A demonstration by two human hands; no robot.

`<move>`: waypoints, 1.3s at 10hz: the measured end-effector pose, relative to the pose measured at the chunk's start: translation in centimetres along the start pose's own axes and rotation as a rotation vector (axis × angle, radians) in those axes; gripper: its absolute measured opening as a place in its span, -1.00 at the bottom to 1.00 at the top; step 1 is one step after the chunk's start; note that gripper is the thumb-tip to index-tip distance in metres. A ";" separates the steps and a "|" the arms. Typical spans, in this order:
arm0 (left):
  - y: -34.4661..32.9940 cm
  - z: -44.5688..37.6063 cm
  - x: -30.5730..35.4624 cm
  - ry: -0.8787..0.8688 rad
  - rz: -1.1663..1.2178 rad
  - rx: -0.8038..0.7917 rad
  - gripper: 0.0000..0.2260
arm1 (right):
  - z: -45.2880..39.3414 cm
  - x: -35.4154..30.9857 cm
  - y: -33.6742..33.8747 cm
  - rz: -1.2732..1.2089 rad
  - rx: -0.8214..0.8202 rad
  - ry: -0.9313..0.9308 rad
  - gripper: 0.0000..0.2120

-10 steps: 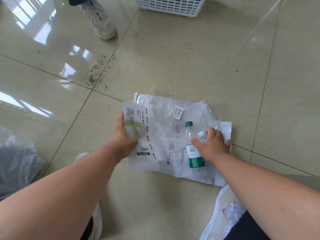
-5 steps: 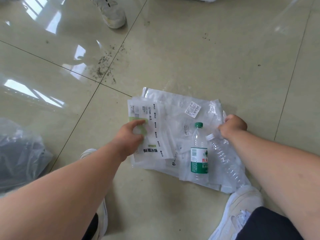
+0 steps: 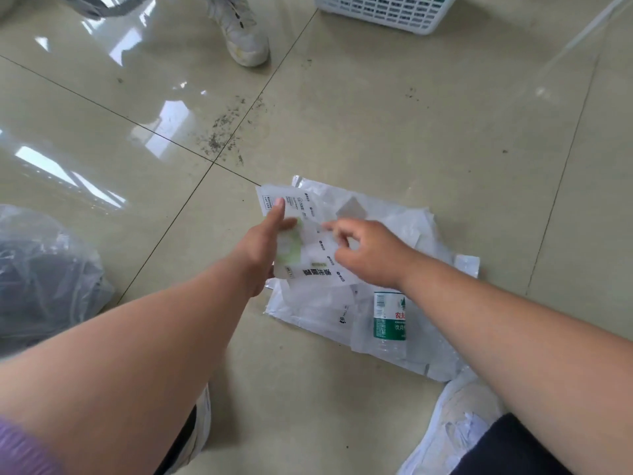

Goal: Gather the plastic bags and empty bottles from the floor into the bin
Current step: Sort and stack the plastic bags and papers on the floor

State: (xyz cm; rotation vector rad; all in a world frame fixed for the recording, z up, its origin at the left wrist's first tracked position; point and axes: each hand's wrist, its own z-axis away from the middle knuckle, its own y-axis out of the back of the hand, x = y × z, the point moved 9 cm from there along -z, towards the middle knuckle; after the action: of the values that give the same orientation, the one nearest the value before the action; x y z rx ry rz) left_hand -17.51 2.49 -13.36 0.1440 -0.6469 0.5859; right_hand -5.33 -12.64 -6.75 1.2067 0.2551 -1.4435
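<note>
A heap of flat white and clear plastic bags [image 3: 394,231] lies on the tiled floor in front of me. My left hand [image 3: 263,245] grips a printed white packet [image 3: 308,245] with a green patch, lifted off the heap. My right hand [image 3: 370,252] hovers over the same packet with its fingers spread, touching its right side. A clear bottle with a green label [image 3: 388,320] lies on the bags under my right forearm; its cap end is hidden by the arm. The white slotted bin [image 3: 380,10] stands at the top edge, well beyond the heap.
Another person's white shoe [image 3: 245,32] stands at the top, left of the bin. A large clear bag with dark contents [image 3: 44,269] sits at the left. Dirt specks [image 3: 222,132] mark the tile joint. My own shoes [image 3: 455,416] flank the heap at the bottom.
My right hand has left the bags' right edge and moved left to the packet in my left hand. The second, clear bottle is no longer visible. The view tilted up, showing the bin again.
</note>
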 end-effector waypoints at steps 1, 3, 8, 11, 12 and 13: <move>0.2 -0.5 0.5 -0.082 -0.077 0.053 -0.61 | 0.7 0.4 -5.2 0.050 -0.189 0.050 -0.81; 1.3 -0.9 0.5 -0.130 -0.405 0.173 -0.45 | -0.9 7.9 1.3 -0.005 0.214 -0.140 -0.78; 0.7 -2.9 -1.7 -0.044 -0.452 0.144 -0.34 | 1.3 23.7 8.7 0.131 0.455 -0.834 -0.34; 1.0 -1.2 -2.7 -0.067 -0.485 0.132 -0.32 | 3.5 23.2 5.1 0.199 0.385 -0.817 -0.58; 1.1 -0.7 -2.8 -0.071 -0.495 0.125 -0.32 | 4.3 22.4 6.1 0.147 0.511 -0.775 -0.91; 1.3 -0.5 -2.4 -0.089 -0.495 0.128 -0.34 | 4.3 21.0 8.4 0.002 0.656 -0.737 -0.93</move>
State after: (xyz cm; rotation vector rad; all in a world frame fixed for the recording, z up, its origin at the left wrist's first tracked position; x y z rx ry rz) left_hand -19.51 2.62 -15.32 0.4388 -0.6306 0.1426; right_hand 3.86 -31.08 -17.01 1.0675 -0.7754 -1.9348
